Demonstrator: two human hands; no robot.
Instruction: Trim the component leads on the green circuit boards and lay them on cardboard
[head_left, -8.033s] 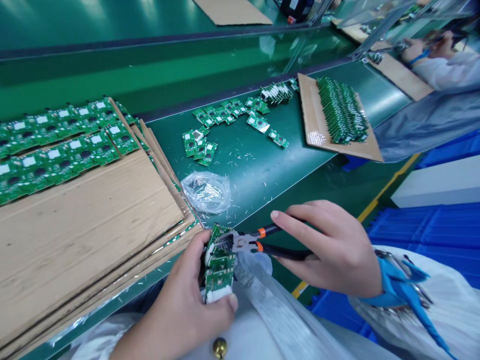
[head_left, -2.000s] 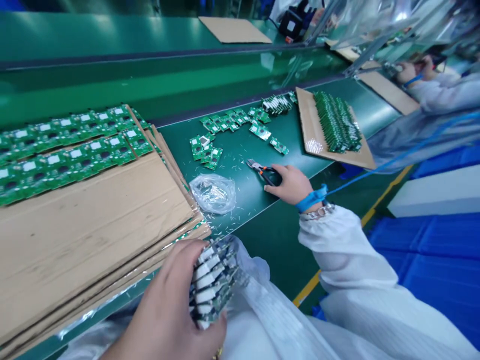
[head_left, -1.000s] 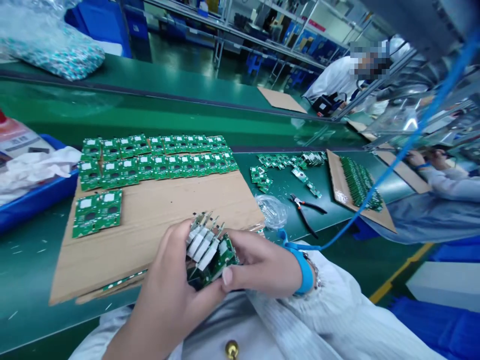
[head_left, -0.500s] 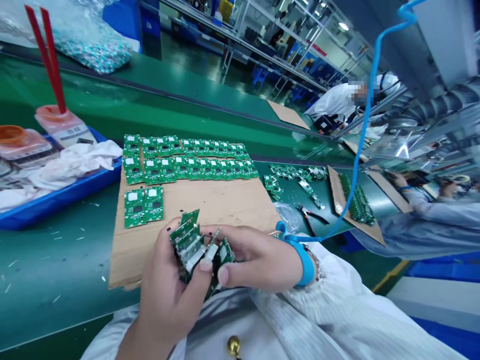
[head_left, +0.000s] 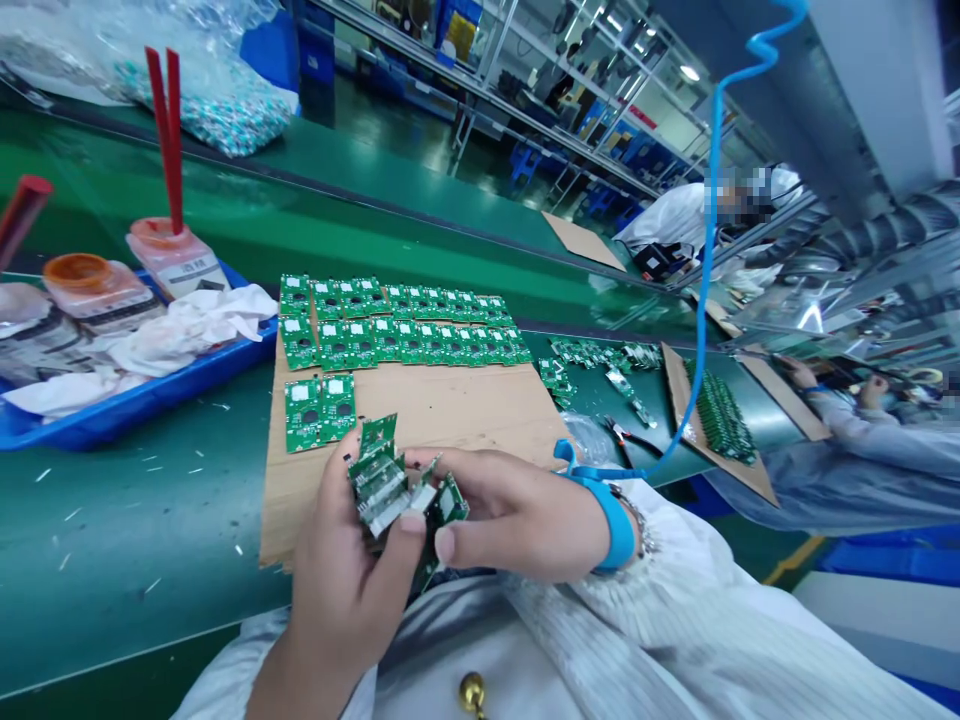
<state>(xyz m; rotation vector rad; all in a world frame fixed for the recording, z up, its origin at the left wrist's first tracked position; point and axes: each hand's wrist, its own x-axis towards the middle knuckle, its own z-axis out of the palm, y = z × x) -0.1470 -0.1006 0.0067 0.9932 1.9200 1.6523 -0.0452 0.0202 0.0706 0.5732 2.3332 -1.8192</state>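
A bunch of small green circuit boards (head_left: pixel 384 487) is gathered between my hands, close to my body. My left hand (head_left: pixel 345 570) is closed round the bunch from the left, thumb pressed on its near side. My right hand (head_left: pixel 506 515) grips boards at the right side of the same bunch, its fingertips partly hidden behind them; a blue wrist strap (head_left: pixel 616 530) circles that wrist. Beyond my hands lies a cardboard sheet (head_left: pixel 450 410). Rows of circuit boards (head_left: pixel 420 340) lie along its far part, and two more boards (head_left: pixel 319 411) lie nearer, at its left.
A blue tray (head_left: pixel 150 410) with bottles and white cloths stands at left. Right of the cardboard are loose boards (head_left: pixel 622 385), pliers (head_left: pixel 630 440) and another cardboard (head_left: pixel 679 385) bearing boards. A blue coiled cord (head_left: pixel 709 250) hangs down to my wrist. Other people (head_left: pixel 862 430) sit at right.
The view has shifted a little, so the table things appear farther right. Both hands still hold the bunch of boards, almost unmoved.
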